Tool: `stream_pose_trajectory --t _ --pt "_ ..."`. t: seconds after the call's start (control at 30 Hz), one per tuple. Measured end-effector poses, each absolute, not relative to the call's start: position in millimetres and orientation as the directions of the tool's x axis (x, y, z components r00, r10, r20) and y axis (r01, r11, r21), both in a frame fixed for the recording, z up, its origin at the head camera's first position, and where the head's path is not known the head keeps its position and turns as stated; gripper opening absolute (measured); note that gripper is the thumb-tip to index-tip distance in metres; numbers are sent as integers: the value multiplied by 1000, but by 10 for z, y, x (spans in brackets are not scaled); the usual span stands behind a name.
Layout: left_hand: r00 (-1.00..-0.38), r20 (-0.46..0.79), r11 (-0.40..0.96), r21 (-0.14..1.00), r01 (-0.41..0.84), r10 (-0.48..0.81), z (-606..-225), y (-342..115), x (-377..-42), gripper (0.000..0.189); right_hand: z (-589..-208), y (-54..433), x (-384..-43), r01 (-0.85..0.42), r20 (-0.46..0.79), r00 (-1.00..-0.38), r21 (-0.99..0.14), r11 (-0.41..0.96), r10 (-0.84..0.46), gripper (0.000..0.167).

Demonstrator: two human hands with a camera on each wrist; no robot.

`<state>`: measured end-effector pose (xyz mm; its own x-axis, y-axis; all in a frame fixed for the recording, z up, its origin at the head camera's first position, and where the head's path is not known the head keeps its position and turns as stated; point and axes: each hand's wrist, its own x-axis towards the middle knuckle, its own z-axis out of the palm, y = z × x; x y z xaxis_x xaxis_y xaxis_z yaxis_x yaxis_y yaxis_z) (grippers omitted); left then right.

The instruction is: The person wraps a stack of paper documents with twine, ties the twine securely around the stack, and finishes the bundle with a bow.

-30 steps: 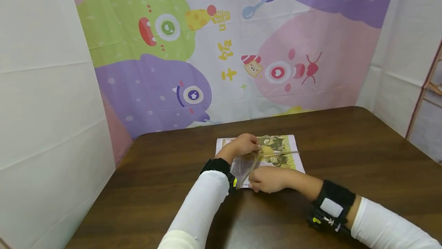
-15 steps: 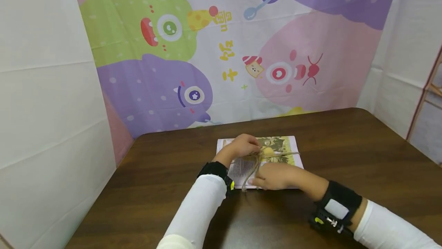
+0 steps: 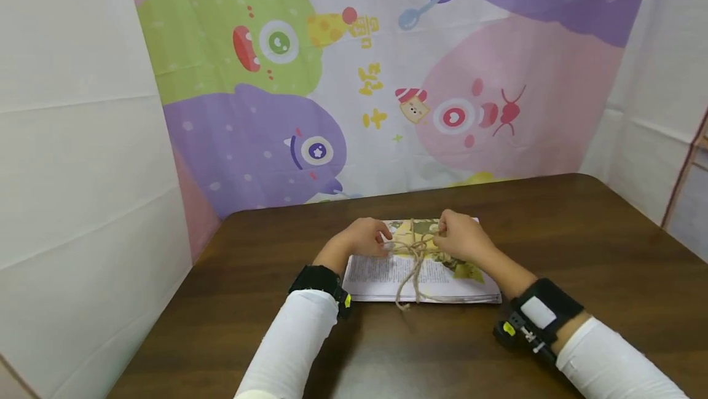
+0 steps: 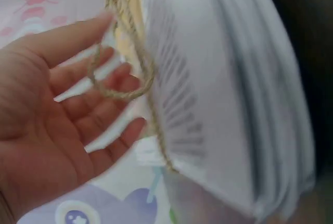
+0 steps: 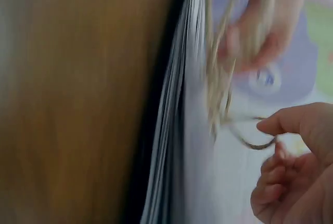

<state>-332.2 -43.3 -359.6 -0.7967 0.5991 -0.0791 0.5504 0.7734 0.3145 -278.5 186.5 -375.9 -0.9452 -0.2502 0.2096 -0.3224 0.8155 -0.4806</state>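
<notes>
A stack of printed papers (image 3: pixel 370 276) lies on the table, bound crosswise with jute twine (image 3: pixel 416 251). Over its top, the twine is tied with loops, and loose ends hang past the near edge. My left hand (image 3: pixel 367 238) is at the left of the knot. In the left wrist view, its fingers (image 4: pixel 99 114) are spread and relaxed beside a twine loop (image 4: pixel 122 95). To the right of the knot, my right hand (image 3: pixel 464 238) pinches the other loop (image 5: pixel 252 145) between thumb and fingers.
The brown wooden table (image 3: pixel 276 251) extends around the stack. Behind it hangs a cartoon-printed cloth (image 3: pixel 376 159), with white cloth (image 3: pixel 83 141) at the left side. Both wrists wear black straps with small cameras.
My right hand has moved from the stack's near edge up to the right of the knot. My left hand has shifted left from the knot, exposing the bow-like loops.
</notes>
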Motion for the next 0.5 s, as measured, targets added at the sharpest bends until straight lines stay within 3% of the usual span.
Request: stream_pose_trajectory --t 0.13,0.27,0.4,0.5 --pt "-769 24 703 386 597 639 -3674 -281 -3338 21 -3806 1633 -2680 -417 282 -902 -365 833 -328 21" --pt "-728 24 665 387 638 685 -3723 -109 -3352 14 -3811 1486 -2631 -477 348 -857 -255 841 -380 25" --pt "-717 -6 675 343 653 697 -3739 -1 -3362 9 -3771 1416 -2611 -438 222 -893 -228 869 -392 32" --pt "-730 -23 694 335 638 683 -3721 18 -3372 10 -3752 1384 -2650 -332 108 -943 -216 918 -315 30"
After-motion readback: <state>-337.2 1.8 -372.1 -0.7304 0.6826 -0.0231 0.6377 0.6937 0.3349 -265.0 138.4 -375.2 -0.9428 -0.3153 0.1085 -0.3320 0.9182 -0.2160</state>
